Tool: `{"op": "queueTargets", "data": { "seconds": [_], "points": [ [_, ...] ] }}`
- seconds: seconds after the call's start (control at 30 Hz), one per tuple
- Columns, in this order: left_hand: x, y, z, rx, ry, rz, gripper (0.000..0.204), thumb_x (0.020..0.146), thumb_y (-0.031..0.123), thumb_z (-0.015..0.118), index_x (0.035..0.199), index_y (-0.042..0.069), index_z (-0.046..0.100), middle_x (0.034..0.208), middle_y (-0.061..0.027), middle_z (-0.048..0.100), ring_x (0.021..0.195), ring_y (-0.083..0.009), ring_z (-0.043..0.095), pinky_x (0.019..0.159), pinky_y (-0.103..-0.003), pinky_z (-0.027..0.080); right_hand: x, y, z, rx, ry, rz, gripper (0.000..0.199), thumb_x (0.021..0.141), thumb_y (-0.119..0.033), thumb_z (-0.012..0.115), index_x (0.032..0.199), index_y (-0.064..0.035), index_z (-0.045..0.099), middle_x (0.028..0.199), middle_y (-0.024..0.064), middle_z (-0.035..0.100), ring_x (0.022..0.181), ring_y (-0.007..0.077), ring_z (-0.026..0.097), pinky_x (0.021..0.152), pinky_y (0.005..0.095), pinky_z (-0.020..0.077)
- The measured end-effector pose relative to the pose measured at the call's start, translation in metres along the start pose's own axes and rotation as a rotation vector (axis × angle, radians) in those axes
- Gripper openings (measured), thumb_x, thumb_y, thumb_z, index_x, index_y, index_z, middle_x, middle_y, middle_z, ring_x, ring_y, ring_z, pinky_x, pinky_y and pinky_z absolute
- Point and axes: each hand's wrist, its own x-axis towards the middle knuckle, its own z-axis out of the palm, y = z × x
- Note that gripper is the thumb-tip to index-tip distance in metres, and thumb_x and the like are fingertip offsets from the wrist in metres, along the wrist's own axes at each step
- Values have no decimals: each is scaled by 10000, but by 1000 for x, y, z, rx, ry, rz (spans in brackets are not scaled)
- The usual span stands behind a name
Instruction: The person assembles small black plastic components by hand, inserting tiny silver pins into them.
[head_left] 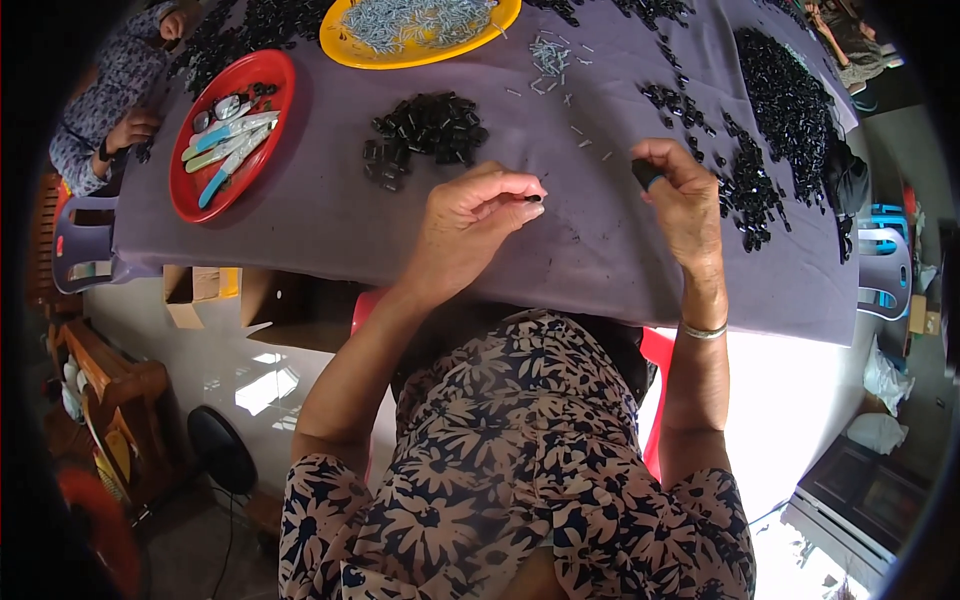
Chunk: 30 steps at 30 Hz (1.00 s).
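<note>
One small black piece (534,198) sits pinched by the left hand (465,218), between thumb and finger. Right of it, the right hand (688,210) is curled; whether it grips or wears the dark item (645,173) there, I cannot tell. Black parts (428,128) lie heaped beyond the left hand.

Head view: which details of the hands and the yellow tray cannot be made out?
In the head view:
Dark piece in the left hand: mostly hidden by fingers, shape too small to tell.
Dark item at the right hand: too small to tell if worn or held.
Yellow tray: far rim cut off by the top edge.
</note>
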Motion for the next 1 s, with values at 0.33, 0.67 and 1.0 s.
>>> {"op": "queueTargets", "data": {
  "seconds": [0.33, 0.67, 1.0],
  "points": [
    [0, 1, -4, 86, -35, 13, 155, 855, -63, 678, 997, -4, 698, 922, -14, 612, 833, -63, 561, 755, -205, 468, 8, 22, 0, -285, 103, 15, 253, 817, 53, 520, 992, -15, 689, 737, -34, 610, 605, 34, 494, 534, 198, 397],
    [0, -3, -1, 231, -33, 13, 121, 813, 14, 730, 929, 3, 696, 782, -1, 578, 687, -61, 525, 624, -226, 440, 45, 15, 11, -471, 24, 162, 176, 751, -85, 620, 876, -15, 722, 686, 102, 677, 603, 150, 634, 614, 299, 511],
    [-2, -9, 6, 174, 51, -55, 119, 823, -16, 739, 936, 12, 717, 816, 22, 601, 717, -24, 534, 641, -192, 447, 27, -20, 32, -24, -170, 269, 116, 849, 1, 593, 917, 6, 687, 747, 21, 656, 591, 62, 572, 542, 202, 486]
  ]
}}
